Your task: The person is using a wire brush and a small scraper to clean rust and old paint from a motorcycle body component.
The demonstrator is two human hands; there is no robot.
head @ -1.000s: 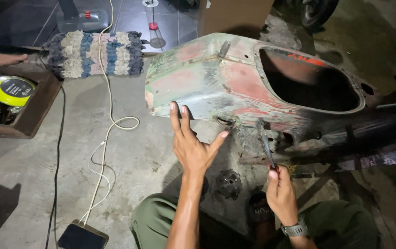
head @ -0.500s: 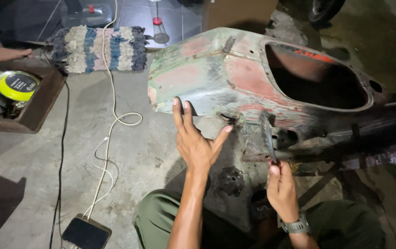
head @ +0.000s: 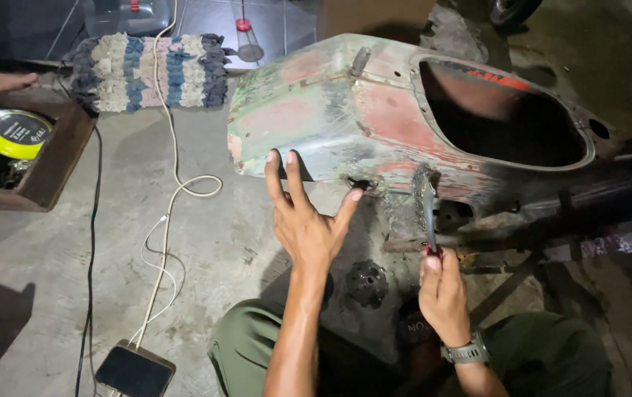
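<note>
Leftward, a wooden box (head: 51, 173) on the concrete floor (head: 183, 242) holds a round yellow-green tin (head: 14, 134) with a black label. Nearby lies a striped woven mat (head: 150, 71). The left hand (head: 305, 220), fingers spread, presses the rusty green-and-red metal shell (head: 345, 117). The right hand (head: 442, 290) grips a wire brush (head: 428, 202) upright against the shell's lower edge.

— What are the hands doing?
— The left hand (head: 307, 224) lies open against the lower edge of the rusty green-and-red metal body shell (head: 353, 117). The right hand (head: 441, 283), at four o'clock from it, grips a wire brush (head: 428, 202) upright, bristles touching the shell.
— Anything else?
— At nine o'clock, a wooden box (head: 51, 173) holding a yellow tape roll (head: 14, 132); a phone (head: 133, 371) on the floor at seven.
</note>
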